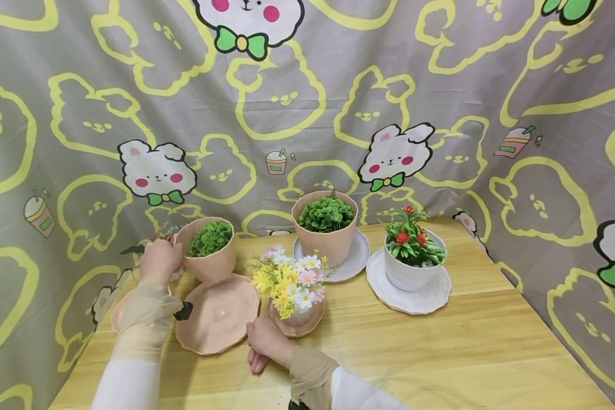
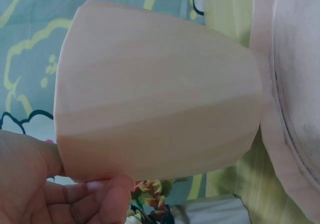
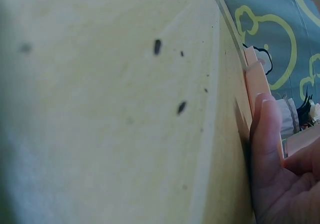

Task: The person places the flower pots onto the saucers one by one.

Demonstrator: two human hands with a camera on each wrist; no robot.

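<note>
My left hand (image 1: pixel 160 259) grips the rim of a pink flower pot (image 1: pixel 216 266) that holds a round green plant (image 1: pixel 210 239). In the left wrist view the thumb is at the rim and the fingers curl against the outer wall. The pot's base is close by the far rim of a wide pink saucer (image 1: pixel 220 316). At that saucer's right edge, my right hand (image 1: pixel 269 343) pinches the rim between thumb and fingers, as the right wrist view shows. Just beyond this hand, yellow, white and pink flowers (image 1: pixel 289 279) stand over a smaller pink saucer (image 1: pixel 307 324).
Behind stands another pink pot (image 1: pixel 325 245) on a white saucer (image 1: pixel 356 259). To the right, a white pot (image 1: pixel 407 276) with red flowers sits on a white saucer (image 1: pixel 435 299). Another pink saucer (image 1: pixel 119 310) is partly hidden by my left forearm. A patterned curtain (image 1: pixel 307 114) borders the table.
</note>
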